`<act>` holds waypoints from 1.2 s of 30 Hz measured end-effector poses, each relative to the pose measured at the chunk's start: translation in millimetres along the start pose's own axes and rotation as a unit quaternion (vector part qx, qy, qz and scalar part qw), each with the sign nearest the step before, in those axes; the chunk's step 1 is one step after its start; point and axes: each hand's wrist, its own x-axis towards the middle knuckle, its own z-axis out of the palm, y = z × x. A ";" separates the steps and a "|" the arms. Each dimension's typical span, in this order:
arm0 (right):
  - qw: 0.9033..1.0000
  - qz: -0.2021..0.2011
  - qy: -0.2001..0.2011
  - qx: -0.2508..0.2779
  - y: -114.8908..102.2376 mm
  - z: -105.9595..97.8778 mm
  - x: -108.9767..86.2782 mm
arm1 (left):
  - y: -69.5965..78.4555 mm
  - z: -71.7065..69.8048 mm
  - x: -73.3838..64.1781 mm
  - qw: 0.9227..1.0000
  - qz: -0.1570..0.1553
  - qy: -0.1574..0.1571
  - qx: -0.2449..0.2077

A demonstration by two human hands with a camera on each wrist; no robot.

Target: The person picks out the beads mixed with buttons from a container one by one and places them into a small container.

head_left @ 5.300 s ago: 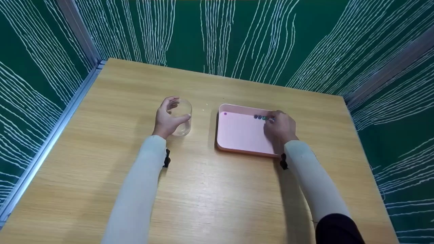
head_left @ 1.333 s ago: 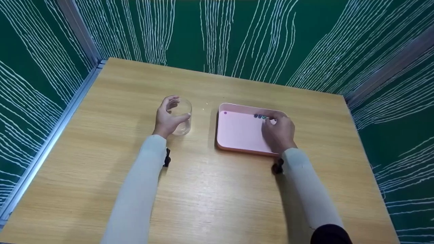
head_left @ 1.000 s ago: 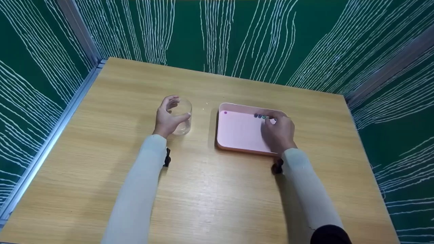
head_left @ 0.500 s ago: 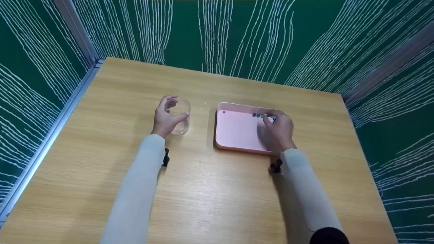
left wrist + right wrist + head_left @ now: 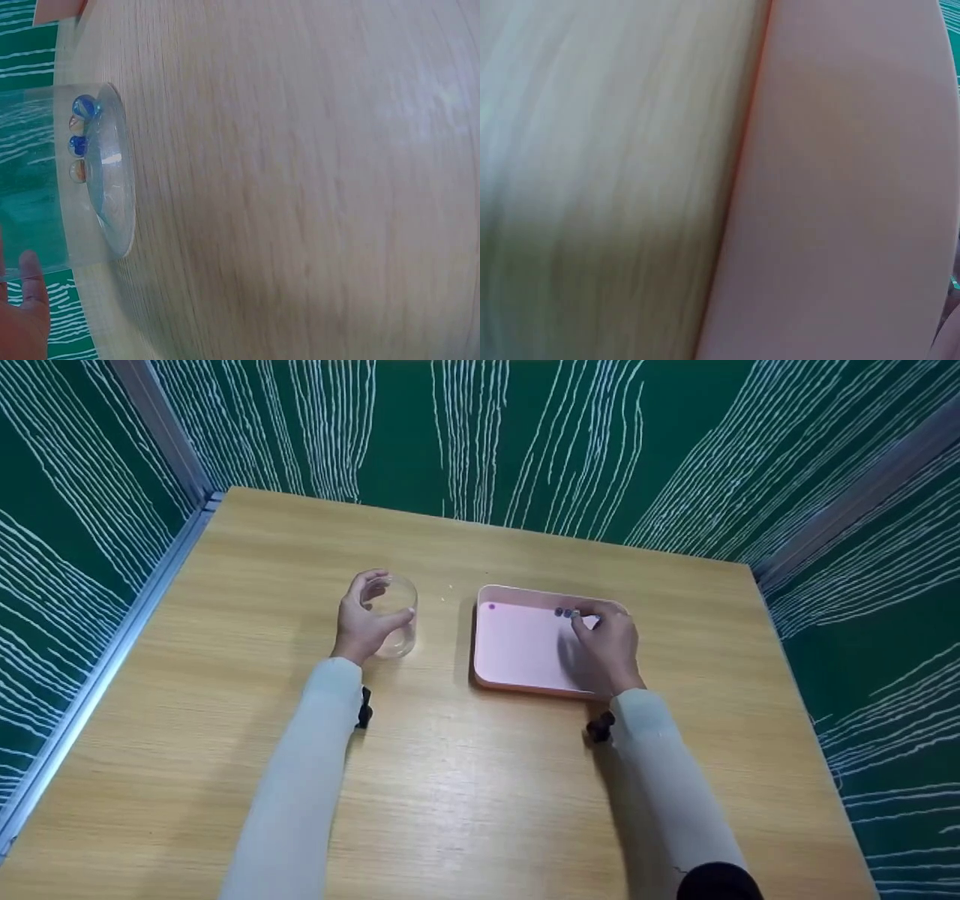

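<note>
In the head view my left hand [image 5: 364,619] grips a clear glass cup [image 5: 401,634] that stands upright on the table. Several marbles [image 5: 78,145], some blue and some clear with coloured swirls, lie on the cup's bottom in the left wrist view. My right hand [image 5: 609,641] reaches into the pink tray [image 5: 517,656], thumb and forefinger pinching a small greenish marble [image 5: 576,615] in the row along the far wall. Two dark marbles [image 5: 559,613] sit just left of those fingertips. The hand partly hides the row's right end.
A small magenta dot [image 5: 492,607] shows in the tray's far left corner. Tiny pale specks [image 5: 450,586] lie on the wooden table [image 5: 450,780] between cup and tray. Green walls [image 5: 405,435] with white streaks stand behind and at both sides.
My right hand has shifted left along the marble row, its fingertips now beside the two dark marbles. My left hand keeps its grip on the cup. The head view has shifted slightly.
</note>
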 end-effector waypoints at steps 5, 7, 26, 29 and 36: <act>1.000 -0.013 0.002 0.000 -3.2 1.6 -1.9 | -0.5 -0.2 0.8 1.000 -0.005 0.001 -0.002; 1.000 -0.017 0.004 -0.005 -5.4 2.2 -3.3 | -2.4 -0.2 1.7 1.000 -0.008 0.001 -0.004; 0.996 -0.057 0.051 0.052 -28.9 23.9 -5.7 | -21.6 0.7 11.2 1.000 -0.005 -0.005 0.000; 0.995 -0.059 0.053 0.059 -30.9 27.0 -6.1 | -11.9 -0.8 6.9 1.000 -0.006 -0.008 -0.004; 0.989 -0.095 0.077 0.079 -37.9 31.9 -9.4 | -1.7 -3.1 2.5 1.000 0.009 -0.016 -0.006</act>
